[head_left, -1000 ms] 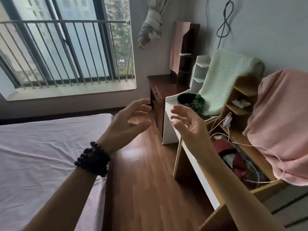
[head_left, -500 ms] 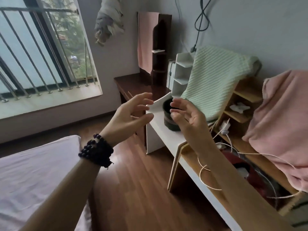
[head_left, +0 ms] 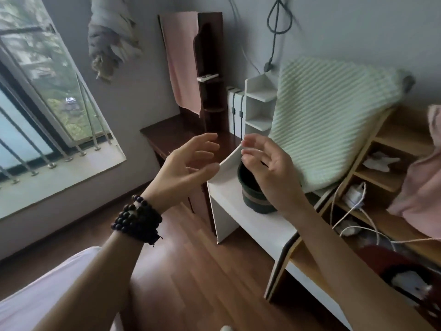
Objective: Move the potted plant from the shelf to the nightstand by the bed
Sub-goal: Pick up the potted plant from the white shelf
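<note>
Now both arms reach forward, left hand (head_left: 188, 167) and right hand (head_left: 269, 170) spread around the pot (head_left: 253, 199).

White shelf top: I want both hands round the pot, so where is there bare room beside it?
Bare white shelf lies left and in front of the pot. The right side is crowded by the green blanket. Both hands are open: left, right.

both hands (head_left: 269, 168) nearer the pot (head_left: 253, 197)
</note>
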Tool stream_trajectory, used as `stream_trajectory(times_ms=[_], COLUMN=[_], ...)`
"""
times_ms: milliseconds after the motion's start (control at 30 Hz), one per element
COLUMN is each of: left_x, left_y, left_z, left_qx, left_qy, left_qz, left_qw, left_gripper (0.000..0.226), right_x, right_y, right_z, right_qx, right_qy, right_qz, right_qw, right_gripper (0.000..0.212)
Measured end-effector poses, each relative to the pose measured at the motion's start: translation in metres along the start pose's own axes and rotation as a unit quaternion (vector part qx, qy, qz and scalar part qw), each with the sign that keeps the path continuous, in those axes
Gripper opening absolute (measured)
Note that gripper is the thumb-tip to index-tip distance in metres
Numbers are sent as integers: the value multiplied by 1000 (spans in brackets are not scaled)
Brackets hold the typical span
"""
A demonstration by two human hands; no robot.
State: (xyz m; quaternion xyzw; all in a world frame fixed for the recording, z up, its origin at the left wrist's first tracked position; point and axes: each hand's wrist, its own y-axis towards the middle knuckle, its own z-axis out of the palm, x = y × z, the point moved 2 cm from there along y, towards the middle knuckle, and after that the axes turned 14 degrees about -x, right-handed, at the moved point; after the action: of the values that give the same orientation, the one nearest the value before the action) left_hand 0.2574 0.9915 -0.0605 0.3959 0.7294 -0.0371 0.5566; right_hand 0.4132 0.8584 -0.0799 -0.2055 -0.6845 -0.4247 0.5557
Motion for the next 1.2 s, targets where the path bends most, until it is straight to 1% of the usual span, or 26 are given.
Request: stream_trajectory(times_ms=[167, 233, 400, 567, 767, 900, 1000, 1100, 1167, 1200], left_x=[37, 50, 77, 113, 150, 185, 219, 255, 278, 287], left_y=[77, 106, 151, 196, 230, 234, 230, 227, 222, 217], left_z=[4, 14, 41, 69, 86, 100, 110, 122, 130, 133], left_qx=[45, 75, 131, 217, 299, 344, 372, 369, 340, 322], left_qy=[1, -8, -39, -76, -126, -139, -124, -113, -118, -122], left_qz=[5, 7, 28, 45, 43, 25, -1, -36, -77, -98], left_qw=[999, 997, 990, 972, 945, 928, 920, 922, 930, 934], left_gripper=[60, 60, 56, 65, 52, 58, 56, 50, 46, 40], right_x=[-34, -44, -61, -83, -107, -134, -157, -186, -210, -220], right_y=[54, 72, 93, 100, 105, 103, 91, 75, 66, 63], right_z=[28, 32, 31, 42, 75, 102, 108, 105, 103, 102], right_qx=[-51, -80, -132, -206, -300, -336, -363, -391, -403, -405], right_qy=[4, -1, -34, -67, -94, -104, -121, -137, -155, -162], right_qz=[30, 41, 53, 80, 113, 141, 170, 205, 222, 229], right_qw=[998, 996, 989, 973, 943, 925, 908, 887, 874, 870], right_gripper=[30, 31, 29, 30, 34, 36, 37, 35, 34, 33])
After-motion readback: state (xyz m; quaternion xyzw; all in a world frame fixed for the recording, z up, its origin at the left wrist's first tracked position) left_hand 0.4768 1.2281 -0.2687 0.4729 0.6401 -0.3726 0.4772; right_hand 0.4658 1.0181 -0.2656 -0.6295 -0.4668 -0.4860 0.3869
